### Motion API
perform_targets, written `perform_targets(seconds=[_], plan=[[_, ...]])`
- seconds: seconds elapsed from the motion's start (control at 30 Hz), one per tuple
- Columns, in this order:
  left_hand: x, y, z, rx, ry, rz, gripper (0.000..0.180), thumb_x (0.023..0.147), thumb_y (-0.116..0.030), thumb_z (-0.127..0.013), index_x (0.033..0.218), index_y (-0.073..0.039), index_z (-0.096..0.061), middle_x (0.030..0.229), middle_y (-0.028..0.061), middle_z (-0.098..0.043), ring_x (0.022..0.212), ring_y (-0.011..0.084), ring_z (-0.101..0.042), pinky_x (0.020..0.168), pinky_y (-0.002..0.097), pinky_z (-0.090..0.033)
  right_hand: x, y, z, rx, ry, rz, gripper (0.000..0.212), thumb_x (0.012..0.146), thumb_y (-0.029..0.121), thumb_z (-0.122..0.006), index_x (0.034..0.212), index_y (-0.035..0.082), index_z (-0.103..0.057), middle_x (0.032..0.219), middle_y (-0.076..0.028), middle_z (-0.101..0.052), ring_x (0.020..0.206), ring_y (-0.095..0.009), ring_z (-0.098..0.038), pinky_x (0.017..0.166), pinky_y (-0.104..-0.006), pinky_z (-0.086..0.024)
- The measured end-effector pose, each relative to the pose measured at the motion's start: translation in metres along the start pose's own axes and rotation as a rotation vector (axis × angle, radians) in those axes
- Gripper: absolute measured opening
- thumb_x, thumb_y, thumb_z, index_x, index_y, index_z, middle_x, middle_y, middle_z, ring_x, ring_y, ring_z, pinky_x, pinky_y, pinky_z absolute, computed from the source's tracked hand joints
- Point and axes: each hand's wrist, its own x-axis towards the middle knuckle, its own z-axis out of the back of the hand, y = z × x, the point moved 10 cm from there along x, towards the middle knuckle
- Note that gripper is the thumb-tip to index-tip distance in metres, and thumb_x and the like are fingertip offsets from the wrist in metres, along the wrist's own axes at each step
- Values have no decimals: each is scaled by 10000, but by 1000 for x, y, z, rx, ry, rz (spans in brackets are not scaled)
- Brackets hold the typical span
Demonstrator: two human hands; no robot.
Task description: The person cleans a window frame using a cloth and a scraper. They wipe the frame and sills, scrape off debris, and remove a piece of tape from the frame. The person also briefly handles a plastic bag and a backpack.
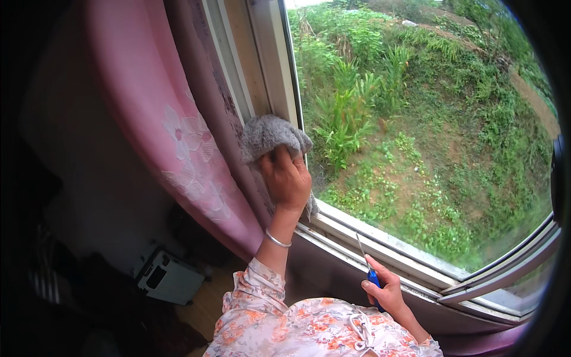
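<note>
My left hand is closed on a fluffy grey cloth, which it presses against the upright side of the white window frame. A loose end of the cloth hangs down beside my wrist, near the frame's lower corner. Lower and to the right, my right hand grips a screwdriver by its blue handle. Its thin metal shaft points up toward the lower window track, and I cannot tell whether the tip touches it.
A pink curtain with embroidered flowers hangs left of the frame. The glass pane fills the right side, with a green slope outside. A pale suitcase stands on the floor at the lower left, in a dark part of the room.
</note>
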Motion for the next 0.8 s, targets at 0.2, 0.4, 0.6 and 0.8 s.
perform_targets(seconds=[0.2, 0.4, 0.6, 0.8], plan=[[-156, 54, -4, -170, 222, 290, 405, 921, -45, -629, 1301, 66, -543, 1245, 267, -638, 1173, 497, -541, 1033, 512, -424, 12, 5, -15, -3, 85, -33, 618, 915, 28, -687, 1493, 97, -481, 669, 49, -473, 491, -48, -464, 449, -229, -370], [-139, 40, 41, -878, 192, 584, 429, 983, -108, -622, 1366, 56, -517, 1252, 232, -592, 1096, 362, -613, 960, 409, -480, 30, 21, -32, -36, 150, 43, 631, 926, 64, -682, 1511, 79, -446, 681, 32, -520, 515, -52, -487, 434, -226, -399], [-46, 14, 84, -709, 111, 206, 394, 1002, -136, -624, 1327, 48, -499, 1281, 146, -560, 1167, 251, -542, 1036, 388, -413, 31, 22, -60, -42, 201, -14, 632, 929, 97, -702, 1513, 142, -463, 689, 56, -466, 504, -48, -465, 462, -225, -382], [66, -20, 51, -475, -146, -134, 470, 947, -285, -691, 1315, -15, -577, 1155, 241, -670, 1028, 422, -662, 880, 451, -521, 34, 26, -52, -50, 129, 38, 647, 921, 64, -695, 1516, 88, -441, 655, 36, -515, 498, -57, -485, 449, -228, -401]])
